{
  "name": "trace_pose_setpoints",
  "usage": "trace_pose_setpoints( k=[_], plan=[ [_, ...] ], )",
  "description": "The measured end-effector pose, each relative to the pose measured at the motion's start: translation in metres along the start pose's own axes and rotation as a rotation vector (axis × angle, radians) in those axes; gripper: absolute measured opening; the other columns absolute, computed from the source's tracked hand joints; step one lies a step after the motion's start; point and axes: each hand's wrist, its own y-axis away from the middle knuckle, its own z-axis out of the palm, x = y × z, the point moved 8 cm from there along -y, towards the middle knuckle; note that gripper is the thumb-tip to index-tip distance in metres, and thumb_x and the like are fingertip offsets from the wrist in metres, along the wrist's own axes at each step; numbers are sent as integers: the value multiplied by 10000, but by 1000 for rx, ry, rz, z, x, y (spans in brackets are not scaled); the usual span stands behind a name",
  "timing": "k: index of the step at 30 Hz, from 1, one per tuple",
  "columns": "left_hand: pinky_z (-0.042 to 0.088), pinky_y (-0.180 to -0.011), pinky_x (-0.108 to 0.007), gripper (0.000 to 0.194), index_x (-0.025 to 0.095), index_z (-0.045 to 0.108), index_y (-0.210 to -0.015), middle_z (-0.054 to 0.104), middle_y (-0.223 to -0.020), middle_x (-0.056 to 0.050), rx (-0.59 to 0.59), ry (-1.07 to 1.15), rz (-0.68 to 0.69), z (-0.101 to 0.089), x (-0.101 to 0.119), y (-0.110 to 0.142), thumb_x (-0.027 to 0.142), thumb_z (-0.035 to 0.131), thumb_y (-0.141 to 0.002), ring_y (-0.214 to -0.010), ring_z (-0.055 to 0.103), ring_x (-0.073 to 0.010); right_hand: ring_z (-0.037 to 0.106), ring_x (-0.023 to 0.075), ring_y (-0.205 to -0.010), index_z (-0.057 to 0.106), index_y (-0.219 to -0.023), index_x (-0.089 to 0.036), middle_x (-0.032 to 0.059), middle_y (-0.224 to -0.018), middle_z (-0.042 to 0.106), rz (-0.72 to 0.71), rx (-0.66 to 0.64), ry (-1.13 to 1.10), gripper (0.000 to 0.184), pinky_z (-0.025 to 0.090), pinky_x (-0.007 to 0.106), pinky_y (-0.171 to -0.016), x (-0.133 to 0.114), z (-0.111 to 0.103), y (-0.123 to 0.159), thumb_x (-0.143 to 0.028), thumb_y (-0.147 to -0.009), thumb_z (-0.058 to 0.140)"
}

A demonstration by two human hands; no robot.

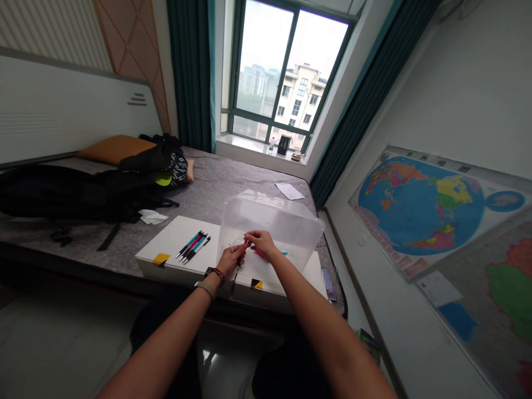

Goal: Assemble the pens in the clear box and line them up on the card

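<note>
Both my hands meet over a white board (174, 244) on the bed. My left hand (230, 260) is closed around the dark lower part of a pen. My right hand (260, 242) pinches the red end of the same pen (248, 244) from above. Small loose pen parts, a thin spring-like piece among them, lie just left of my fingers. A red and a teal pen part (270, 254) lie right of my hands. Several pens (193, 246), red, teal and black, lie side by side further left on the board.
A clear plastic bin (286, 221) stands right behind my hands. Black bags (75, 194) and an orange pillow (110, 148) cover the left of the bed. A paper sheet (290, 191) lies at the far end. A world map (419, 205) leans on the right wall.
</note>
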Motion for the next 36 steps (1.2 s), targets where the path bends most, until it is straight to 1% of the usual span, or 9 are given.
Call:
trace_pose_setpoints(
  k=[3,6,8,11,14,19,24,27,36],
  plan=[
    [305,-464,-195,489,114,729,-902,471,-607,27,7,7,-4,-2,0,0,499,795,-607,-522,399,-57,632,111,-683,701,-956,-155,57,-842,700,-23,3,81,257,482,187,-574,-3,-12,-1,-361,-851,588],
    [312,-467,-195,512,119,730,-949,473,-617,28,1,8,-13,-2,0,1,502,790,-614,-516,398,-51,636,107,-666,679,-1049,-169,64,-928,706,-47,234,296,263,484,197,-582,-8,-48,-1,-298,-892,511],
    [308,-465,-197,510,122,728,-963,467,-610,33,1,16,-15,-2,0,0,507,776,-633,-504,392,-48,637,115,-654,708,-970,-167,56,-867,715,-18,281,531,209,482,209,-620,-6,-61,0,-252,-862,550],
    [309,-471,-196,495,123,722,-975,466,-611,36,3,29,-10,-2,-1,0,504,758,-662,-499,392,-47,651,153,-722,744,-819,-183,55,-806,727,-2,116,853,106,466,223,-686,6,-52,0,-213,-777,651],
    [315,-478,-196,493,120,717,-977,471,-622,33,-2,36,-11,-3,-3,-1,507,750,-674,-507,404,-49,655,186,-805,755,-802,-200,71,-859,736,-15,-6,1024,94,454,237,-716,20,-33,0,-211,-737,689],
    [314,-478,-199,527,115,712,-974,475,-616,33,0,45,-13,-5,-4,-2,539,746,-663,-509,410,-53,654,204,-876,748,-856,-203,94,-935,730,-22,18,1101,130,451,251,-755,28,-27,-6,-204,-759,662],
    [314,-479,-204,546,117,710,-971,477,-619,34,4,38,-11,-5,-5,-2,558,747,-650,-497,404,-50,663,211,-845,749,-855,-170,140,-923,726,44,174,1114,145,455,248,-722,26,-65,-7,-138,-768,637],
    [304,-472,-201,532,120,708,-987,471,-625,32,-7,36,-6,-5,-6,-3,551,731,-677,-495,404,-49,667,205,-820,757,-822,-167,129,-881,732,101,135,1098,157,446,232,-695,35,-80,-4,-88,-721,666],
    [315,-476,-197,506,123,708,-976,483,-634,30,-7,25,-1,-5,-4,-2,535,732,-683,-502,410,-48,654,186,-785,762,-835,-193,92,-862,736,14,36,1133,127,425,220,-684,39,-67,3,-174,-736,683]
  ],
)
